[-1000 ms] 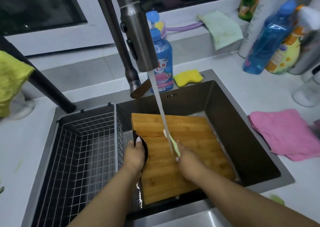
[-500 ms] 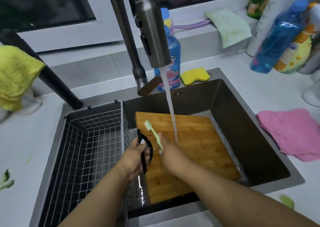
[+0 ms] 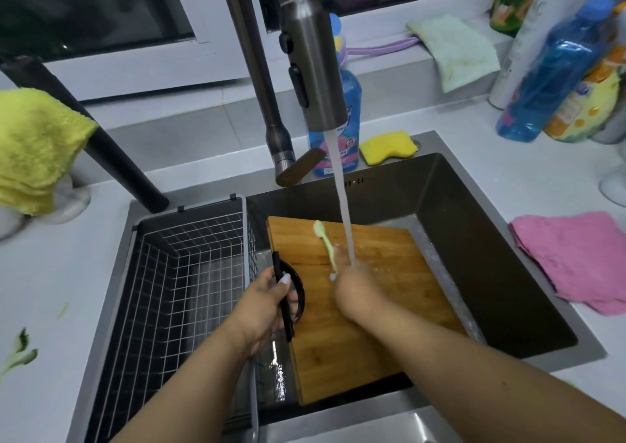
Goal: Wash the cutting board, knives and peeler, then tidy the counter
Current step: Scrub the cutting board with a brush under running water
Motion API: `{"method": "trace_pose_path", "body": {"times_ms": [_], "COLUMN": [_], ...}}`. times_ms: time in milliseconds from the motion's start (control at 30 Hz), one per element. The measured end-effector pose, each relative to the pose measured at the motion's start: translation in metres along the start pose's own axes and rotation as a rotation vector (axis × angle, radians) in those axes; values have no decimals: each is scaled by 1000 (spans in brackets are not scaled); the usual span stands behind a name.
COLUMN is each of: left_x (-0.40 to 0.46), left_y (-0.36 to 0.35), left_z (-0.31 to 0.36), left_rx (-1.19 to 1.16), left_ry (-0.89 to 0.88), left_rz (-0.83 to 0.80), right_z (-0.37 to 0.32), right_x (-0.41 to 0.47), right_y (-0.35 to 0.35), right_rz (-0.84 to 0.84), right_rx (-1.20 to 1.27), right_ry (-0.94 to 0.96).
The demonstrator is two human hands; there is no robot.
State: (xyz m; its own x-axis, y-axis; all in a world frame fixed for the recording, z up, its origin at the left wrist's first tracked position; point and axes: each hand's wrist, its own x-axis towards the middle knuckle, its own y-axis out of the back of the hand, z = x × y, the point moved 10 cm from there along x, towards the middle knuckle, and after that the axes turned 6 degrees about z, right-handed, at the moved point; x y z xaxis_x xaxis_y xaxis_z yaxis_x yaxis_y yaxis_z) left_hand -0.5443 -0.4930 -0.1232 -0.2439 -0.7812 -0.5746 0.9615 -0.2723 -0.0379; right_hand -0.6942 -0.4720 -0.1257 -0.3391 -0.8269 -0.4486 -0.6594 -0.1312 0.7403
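A wooden cutting board [image 3: 389,324] lies tilted in the sink [image 3: 474,239] under the running faucet [image 3: 311,63]. My left hand [image 3: 264,303] grips a thin black tool with a ring-shaped part [image 3: 277,266], likely the peeler, at the board's left edge. In my right hand [image 3: 355,290] is a pale green toothbrush-like brush [image 3: 326,242], its head pointing up and away over the board. The water stream [image 3: 342,205] lands on my right hand's fingers. No knives are in sight.
A wire basket [image 3: 189,273] fills the sink's left side. Behind the sink stand a blue dish soap bottle [image 3: 350,104] and a yellow sponge [image 3: 388,146]. A pink cloth [image 3: 576,256] and bottles [image 3: 555,70] are right, a yellow cloth [image 3: 34,148] and green scraps [image 3: 20,351] left.
My right hand swung the brush left beside the black tool, then back right, so the water now hits my fingers instead of the brush. My left hand kept its grip.
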Motion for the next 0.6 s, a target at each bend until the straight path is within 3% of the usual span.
{"method": "trace_pose_path", "body": {"times_ms": [67,133,300,467,600], "left_x": [0,0,-3,3,8], "left_y": [1,0,-2,3,4], "left_z": [-1,-2,-1,-7,-13], "left_rx": [-15,-50,-84,-44,-38], "left_ry": [12,34,48,54,49], "left_rz": [-7,-5,-13,61,184], "right_z": [-21,-18,59,20,57], "right_x": [-17,-14,17,-15,8], "right_y": [-19,-20,19,-9,21], "right_rz": [-98,-92,45,-100,34], "right_rx": [111,173,39,105,0], "right_ry": [137,170,-177,15,-130]}}
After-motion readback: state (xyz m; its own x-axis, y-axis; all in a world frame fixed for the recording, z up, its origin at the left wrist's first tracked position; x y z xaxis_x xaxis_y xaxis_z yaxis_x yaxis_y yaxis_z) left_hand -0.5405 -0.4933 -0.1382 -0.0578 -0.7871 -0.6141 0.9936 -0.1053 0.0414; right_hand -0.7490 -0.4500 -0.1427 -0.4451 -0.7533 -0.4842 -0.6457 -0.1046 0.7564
